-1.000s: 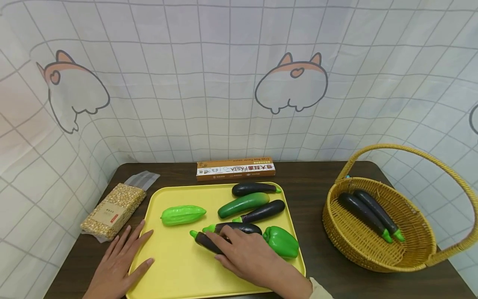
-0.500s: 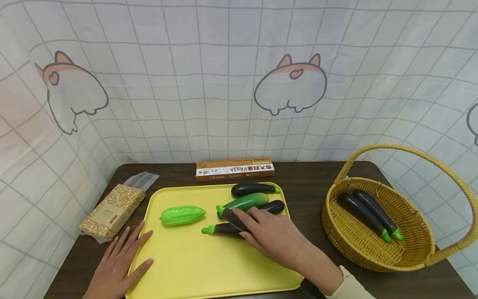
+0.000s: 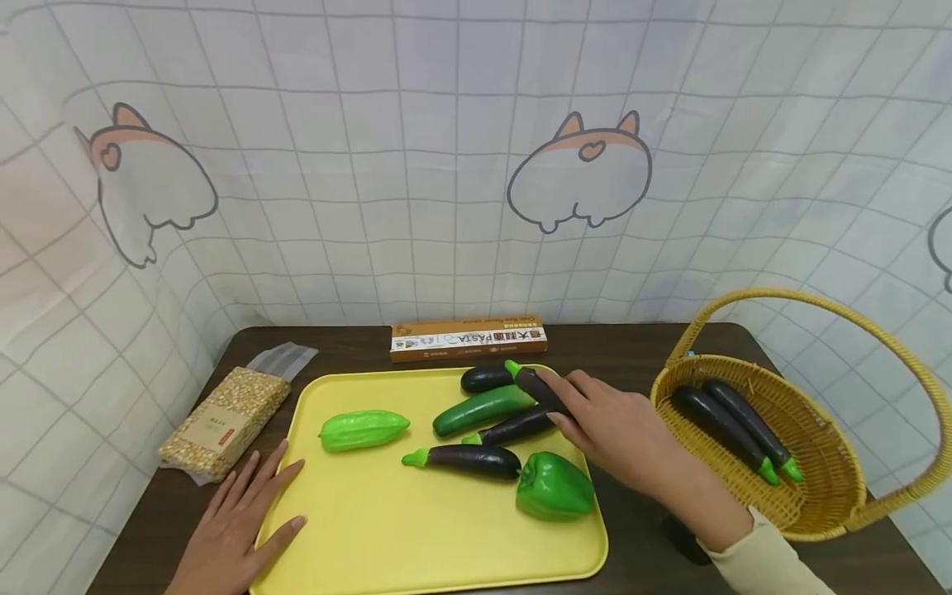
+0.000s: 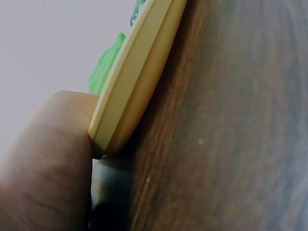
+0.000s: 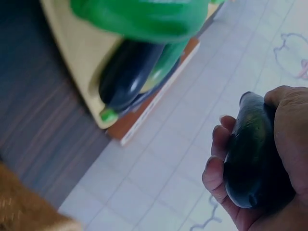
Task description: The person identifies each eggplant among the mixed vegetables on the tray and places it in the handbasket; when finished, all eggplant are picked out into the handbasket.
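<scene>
My right hand (image 3: 625,438) grips a dark eggplant (image 3: 537,387) with a green stem, above the right side of the yellow tray (image 3: 387,537). Its fingers and thumb wrap round the same eggplant (image 5: 252,154) in the right wrist view. Spread flat, my left hand (image 3: 234,525) rests at the tray's left edge. On the tray lie an eggplant (image 3: 472,461), another eggplant (image 3: 513,427) partly behind the held one, and a far eggplant (image 3: 485,379). A dark green cucumber-like vegetable (image 3: 479,411), a bell pepper (image 3: 554,487) and a light green bitter melon (image 3: 364,430) lie there too.
A wicker basket (image 3: 829,438) with a tall handle stands at the right, two eggplants (image 3: 725,434) inside. Behind the tray is a pasta box (image 3: 468,339). A bag of corn kernels (image 3: 226,421) lies left. A patterned curtain (image 3: 431,165) borders the dark table (image 3: 632,521).
My right hand has lifted the front eggplant from the tray and carried it right and away from me, uncovering the bell pepper. My left hand has stayed put.
</scene>
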Available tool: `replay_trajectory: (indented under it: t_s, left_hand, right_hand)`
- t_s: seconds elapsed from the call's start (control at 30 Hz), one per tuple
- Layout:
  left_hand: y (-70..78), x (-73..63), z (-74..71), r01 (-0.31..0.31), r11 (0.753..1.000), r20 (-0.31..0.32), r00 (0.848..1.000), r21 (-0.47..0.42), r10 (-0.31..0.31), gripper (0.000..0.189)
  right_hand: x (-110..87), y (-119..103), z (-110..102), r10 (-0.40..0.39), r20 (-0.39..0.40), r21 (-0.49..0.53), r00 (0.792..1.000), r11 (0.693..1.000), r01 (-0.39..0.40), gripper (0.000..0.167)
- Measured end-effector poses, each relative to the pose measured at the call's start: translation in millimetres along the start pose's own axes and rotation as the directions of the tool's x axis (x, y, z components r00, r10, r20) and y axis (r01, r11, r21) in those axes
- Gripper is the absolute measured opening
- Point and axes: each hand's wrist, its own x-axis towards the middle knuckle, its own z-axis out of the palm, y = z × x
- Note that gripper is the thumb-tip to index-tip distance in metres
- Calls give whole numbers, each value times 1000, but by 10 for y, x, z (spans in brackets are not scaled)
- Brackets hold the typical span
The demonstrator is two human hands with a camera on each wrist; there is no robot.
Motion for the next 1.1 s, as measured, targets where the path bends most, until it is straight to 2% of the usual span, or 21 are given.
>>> replay_trajectory:
  t_s: [0.07,0.17,0.33,0.53,0.8,0.97,1.1]
  left_hand:
    - [6,0,-4,1,1000,1,1000,-2,-1,70]
    - [9,0,-11,3,1000,-4,1000,-6,-3,70]
    - [8,-6,-14,2,1000,-8,1000,-6,-2,71]
    - [3,-24,-30,-9,1000,-22,1000,4,9,71]
    - [12,-22,-22,-11,1000,-24,1000,-3,11,71]
    - [35,-9,-17,-7,1000,-25,1000,-17,6,71]
    - [37,-4,-19,-8,1000,-30,1000,-21,7,71]
  right_hand:
    - [-47,75,-23,20,-5,6,1000,1000,-20,65]
    - [-112,173,-68,67,4,19,998,998,-67,54]
    - [-188,284,-97,136,39,61,990,989,-138,56]
    - [-269,387,-66,166,80,79,983,982,-172,53]
    - [-414,659,-179,225,104,56,969,971,-231,49]
    - [-579,887,-247,288,104,66,952,953,-295,49]
    - [-740,1046,-235,328,149,67,933,938,-341,49]
